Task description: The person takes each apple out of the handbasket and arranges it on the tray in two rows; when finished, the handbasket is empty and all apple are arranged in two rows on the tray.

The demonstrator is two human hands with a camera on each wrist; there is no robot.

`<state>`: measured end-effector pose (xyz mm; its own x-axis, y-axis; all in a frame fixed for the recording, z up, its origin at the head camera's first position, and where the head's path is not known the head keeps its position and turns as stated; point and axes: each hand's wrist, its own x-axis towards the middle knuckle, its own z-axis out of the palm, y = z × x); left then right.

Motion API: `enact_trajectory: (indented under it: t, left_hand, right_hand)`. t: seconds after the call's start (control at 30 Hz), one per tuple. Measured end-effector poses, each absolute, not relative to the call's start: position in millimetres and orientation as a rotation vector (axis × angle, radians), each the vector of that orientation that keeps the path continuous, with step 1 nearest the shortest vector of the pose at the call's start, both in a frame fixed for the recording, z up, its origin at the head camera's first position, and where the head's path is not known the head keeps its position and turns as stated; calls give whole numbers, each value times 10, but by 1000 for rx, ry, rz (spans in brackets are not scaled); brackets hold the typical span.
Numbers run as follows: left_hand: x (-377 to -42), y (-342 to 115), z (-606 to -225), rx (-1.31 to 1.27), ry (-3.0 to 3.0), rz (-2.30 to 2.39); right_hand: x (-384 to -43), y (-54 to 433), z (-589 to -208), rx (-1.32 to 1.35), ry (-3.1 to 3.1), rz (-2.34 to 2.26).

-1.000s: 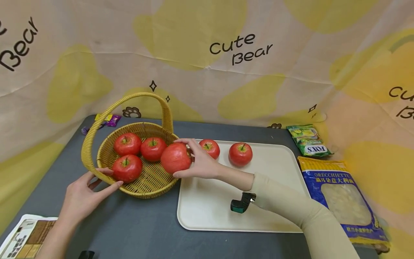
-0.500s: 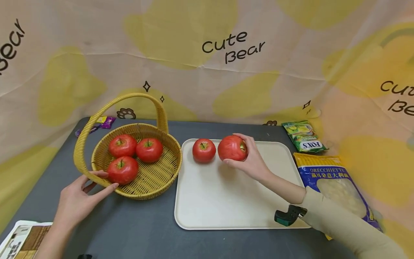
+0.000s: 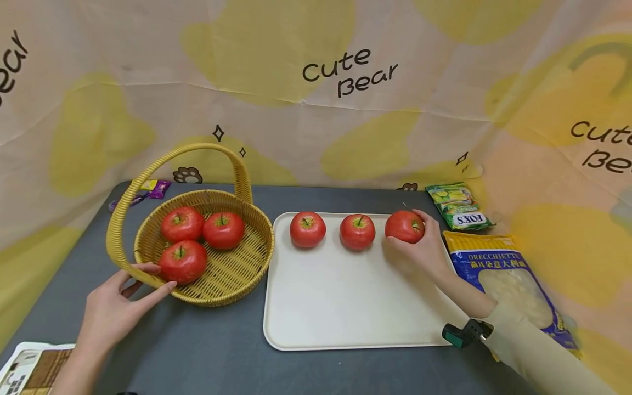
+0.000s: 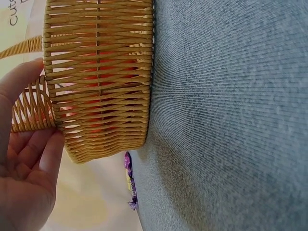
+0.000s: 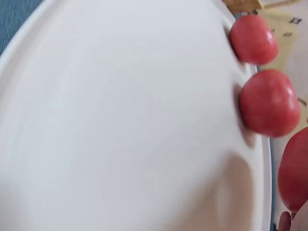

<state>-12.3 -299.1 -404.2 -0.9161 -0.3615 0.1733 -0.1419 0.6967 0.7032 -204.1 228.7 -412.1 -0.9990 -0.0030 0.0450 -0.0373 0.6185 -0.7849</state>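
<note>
My right hand (image 3: 428, 249) holds a red apple (image 3: 404, 226) by its side over the back right of the white tray (image 3: 355, 312). In the right wrist view this apple (image 5: 294, 168) shows at the right edge, above a shadow on the tray. Two more apples, one at the back left (image 3: 308, 229) and one in the middle (image 3: 357, 231), sit in a row on the tray. My left hand (image 3: 111, 307) grips the rim of a yellow wicker basket (image 3: 242, 274) at the foot of its handle. Three apples lie in the basket, the nearest apple (image 3: 183, 261) close to my fingertips.
Right of the tray lie a blue pasta bag (image 3: 513, 280) and a green candy bag (image 3: 459, 206). Purple and yellow wrappers (image 3: 153, 189) are behind the basket. A printed packet (image 3: 34, 367) lies front left. A patterned cloth (image 3: 276, 82) hangs behind the table.
My right hand has carried the apple from the basket's right side rightward across the tray, past the two apples there. My left hand keeps its grip on the basket. The view has shifted slightly.
</note>
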Motion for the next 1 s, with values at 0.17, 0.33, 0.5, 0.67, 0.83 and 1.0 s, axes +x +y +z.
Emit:
enact_trajectory:
  t: [0.17,0.33,0.5,0.67,0.83,1.0]
  left_hand:
    - [-107,-2994,-4038,408,-2608,-1038]
    - [-96,-2998,-4048,436,-2617,-1021]
    - [-91,-2996,-4060,437,-2606,-1019]
    - [-91,-2990,-4068,431,-2584,-1034]
    - [-97,-2983,-4060,442,-2582,-1035]
    - [-116,-2969,-4066,425,-2568,-1048]
  right_hand:
    - [-2109,2353,-4200,26,-2867,1257]
    - [-2132,2340,-4282,40,-2877,1192]
    - [-2138,2327,-4393,76,-2865,1160]
    - [-2132,2299,-4483,35,-2859,1152]
    - [-2115,2257,-4535,41,-2832,1145]
    - [-2099,2236,-4563,21,-2808,1161]
